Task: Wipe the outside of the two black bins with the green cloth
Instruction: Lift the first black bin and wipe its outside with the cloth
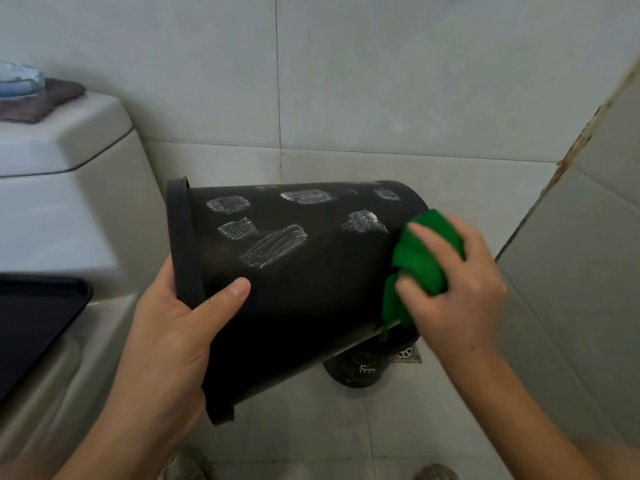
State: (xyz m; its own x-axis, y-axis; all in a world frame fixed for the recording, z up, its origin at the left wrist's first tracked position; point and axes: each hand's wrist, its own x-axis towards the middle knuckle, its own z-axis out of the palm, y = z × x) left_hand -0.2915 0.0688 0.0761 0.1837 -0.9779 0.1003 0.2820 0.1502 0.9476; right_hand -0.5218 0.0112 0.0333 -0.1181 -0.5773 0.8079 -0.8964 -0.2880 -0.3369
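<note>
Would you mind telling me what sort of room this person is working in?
Almost certainly a bathroom or toilet room. A white toilet cistern stands at the left, the walls and floor are covered in large pale tiles, and a metal floor drain is set into the floor behind the tilted black bin.

2 bare forearms (138,393), no sleeves

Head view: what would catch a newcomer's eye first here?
The black bin, held on its side mid-frame, with whitish scuffed patches across its upper wall. The left hand grips it at the rim, and the right hand presses a bright green cloth against its base end. Beneath it, a second black bin sits on the tiled floor by a drain, with a toilet cistern at left.
</note>
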